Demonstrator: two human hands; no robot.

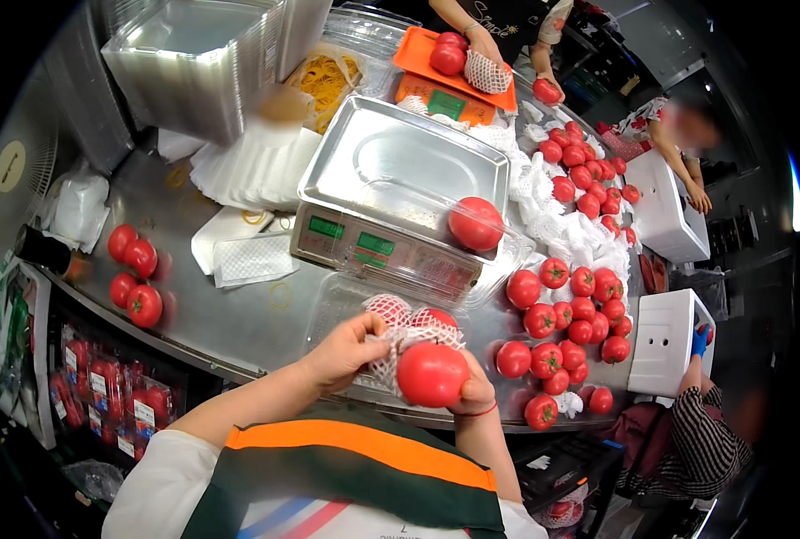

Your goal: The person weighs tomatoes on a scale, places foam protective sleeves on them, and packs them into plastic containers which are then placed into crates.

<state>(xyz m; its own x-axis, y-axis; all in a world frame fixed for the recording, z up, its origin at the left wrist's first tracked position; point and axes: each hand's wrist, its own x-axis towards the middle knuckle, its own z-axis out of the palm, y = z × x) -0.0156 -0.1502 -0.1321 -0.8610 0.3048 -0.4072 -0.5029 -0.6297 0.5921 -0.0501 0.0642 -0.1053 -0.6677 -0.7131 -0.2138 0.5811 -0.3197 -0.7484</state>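
My right hand [475, 387] holds a large red tomato [434, 375] near the table's front edge. With fingertips pinched, my left hand [346, 350] grips a white foam net sleeve [388, 360] that lies against the tomato's left side. Just beyond my hands, a clear plastic tray [326, 306] holds tomatoes, at least one of them in a foam net [386, 308]. Behind it stands a digital scale with a metal pan [413, 155]. Another tomato [475, 224] sits at the pan's right front corner, on or in clear plastic.
Loose tomatoes [541, 320] and white foam nets [562, 229] spread along the right. Several tomatoes [140, 257] sit at left, near white absorbent pads [255, 259]. Stacked clear containers [184, 67] rise at back left. Across the table, a co-worker's hand [484, 47] reaches over an orange scale [417, 50].
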